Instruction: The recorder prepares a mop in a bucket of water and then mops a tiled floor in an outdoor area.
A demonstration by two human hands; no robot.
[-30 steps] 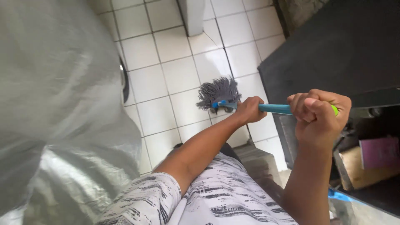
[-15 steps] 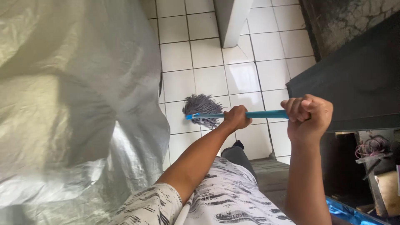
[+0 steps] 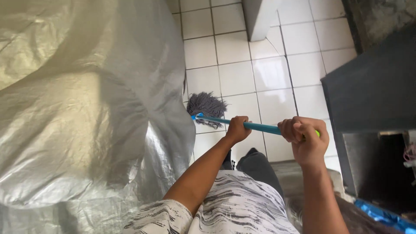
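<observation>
I hold a mop with a teal handle point(image 3: 260, 127) in both hands. My left hand point(image 3: 238, 129) grips the handle low down, close to the head. My right hand point(image 3: 304, 138) is closed around the top end, where a yellow-green tip shows. The grey string mop head point(image 3: 206, 104) rests on the white tiled floor point(image 3: 236, 78), right against the edge of a large silver plastic cover point(image 3: 86, 112).
The silver cover fills the left half of the view. A dark slab-like surface point(image 3: 372, 91) stands at the right, with a dark space below it and blue plastic point(image 3: 381, 216) at the bottom right. A white post base point(image 3: 258, 17) stands on the tiles at the top.
The mop head has slid left across the tiles up to the silver cover. Both hands have moved with the handle, and the view has shifted right and down.
</observation>
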